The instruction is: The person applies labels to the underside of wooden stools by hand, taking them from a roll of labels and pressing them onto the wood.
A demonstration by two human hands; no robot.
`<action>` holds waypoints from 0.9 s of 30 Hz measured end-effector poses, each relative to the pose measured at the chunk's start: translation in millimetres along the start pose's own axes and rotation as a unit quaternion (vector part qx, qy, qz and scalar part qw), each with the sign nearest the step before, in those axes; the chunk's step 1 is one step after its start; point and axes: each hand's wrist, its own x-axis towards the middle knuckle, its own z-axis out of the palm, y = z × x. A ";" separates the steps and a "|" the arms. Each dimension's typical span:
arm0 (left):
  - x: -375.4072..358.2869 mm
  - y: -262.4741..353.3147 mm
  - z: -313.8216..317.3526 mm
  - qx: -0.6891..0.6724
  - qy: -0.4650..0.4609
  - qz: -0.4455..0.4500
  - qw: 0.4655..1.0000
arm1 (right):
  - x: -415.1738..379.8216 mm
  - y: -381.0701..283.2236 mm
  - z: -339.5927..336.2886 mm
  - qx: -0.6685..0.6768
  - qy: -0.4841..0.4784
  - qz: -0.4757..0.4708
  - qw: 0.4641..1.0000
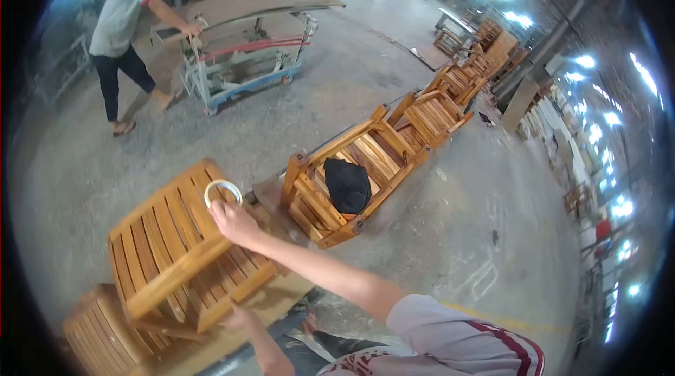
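Note:
My right hand (pixel 234 223) grips a ring-shaped roll of tape (pixel 223 183), pale and shiny, held up over a slatted wooden chair (pixel 165 218). Below it, my left hand (pixel 242 318) is at the lower edge of the same chair, its fingers blurred by motion. The chair is tilted, with its slats facing up. Another slatted wooden piece (pixel 102 334) sits beside it at the lower left, partly out of view.
A row of wooden chair frames (pixel 422 123) runs away to the upper right. A black cloth item (pixel 346 186) lies on the nearest frame. At upper left, a person (pixel 126 24) holds a wheeled cart (pixel 246 60) bearing a flat board.

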 end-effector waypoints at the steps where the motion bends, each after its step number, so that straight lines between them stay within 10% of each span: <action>1: 6.1 -16.6 10.2 -0.039 -0.037 -0.089 0.995 | -7.7 1.0 0.8 0.020 0.008 -0.007 1.000; 6: 15.1 -5.8 -40.0 -0.151 -0.374 -0.405 0.821 | -51.5 -16.7 -28.7 0.027 -0.019 -0.039 0.999; 8: 22.0 -32.5 -70.8 -0.148 -0.554 -0.367 0.733 | -72.1 -22.0 -35.4 0.004 0.022 -0.060 0.998; 10: 0.7 -57.4 -120.5 -0.107 -0.608 -0.210 0.759 | -93.1 -26.0 -44.4 -0.018 0.039 -0.065 0.997; 11: -6.9 -74.3 -139.5 -0.111 -0.631 -0.044 0.767 | -103.2 -29.2 -49.7 -0.027 0.037 -0.061 0.997; 15: -63.4 -9.3 -289.0 -0.052 -0.496 -0.337 0.798 | -164.6 -35.8 -60.2 -0.051 0.000 -0.034 0.998; 18: -83.9 65.9 -349.4 -0.155 -0.492 -0.343 0.785 | -182.6 -24.5 -51.2 -0.151 0.001 -0.071 0.986; 22: -101.7 260.3 -422.3 -0.185 -0.546 -0.068 0.814 | -181.1 -26.2 -38.0 -0.041 0.062 0.095 0.993; 25: -132.7 379.8 -534.5 -0.440 -0.611 0.042 0.657 | -209.9 -60.4 -79.5 0.056 0.085 0.111 0.989; 27: -160.7 419.2 -607.0 -0.556 -0.697 0.162 0.422 | -263.3 -75.4 -99.3 0.118 0.093 0.061 0.987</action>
